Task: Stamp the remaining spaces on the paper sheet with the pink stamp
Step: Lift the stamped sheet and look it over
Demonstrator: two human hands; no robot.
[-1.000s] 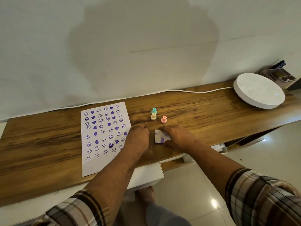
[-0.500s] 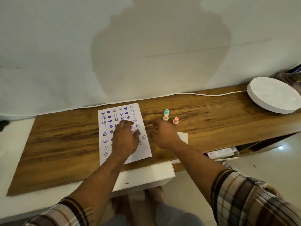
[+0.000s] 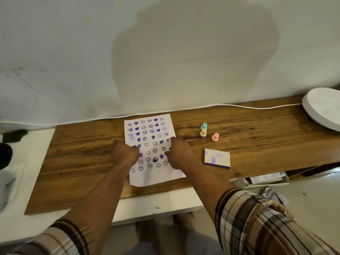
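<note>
Both hands press flat on paper sheet (image 3: 150, 142), holding nothing: left hand (image 3: 125, 155) on its left edge, right hand (image 3: 179, 153) on its right edge, fingers loosely curled. Sheet is covered in purple smileys and hearts, with its bottom strip blank. Pink stamp (image 3: 215, 137) stands upright on wooden board (image 3: 82, 153), right of sheet, untouched, beside yellow stamp (image 3: 203, 133), teal stamp (image 3: 204, 126), ink pad (image 3: 217, 158).

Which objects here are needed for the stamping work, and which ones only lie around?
Needed:
paper sheet, under both hands
pink stamp, standing untouched
ink pad
left hand
right hand

Just lying about:
teal stamp
beige stamp
white round disc
white cable
</note>
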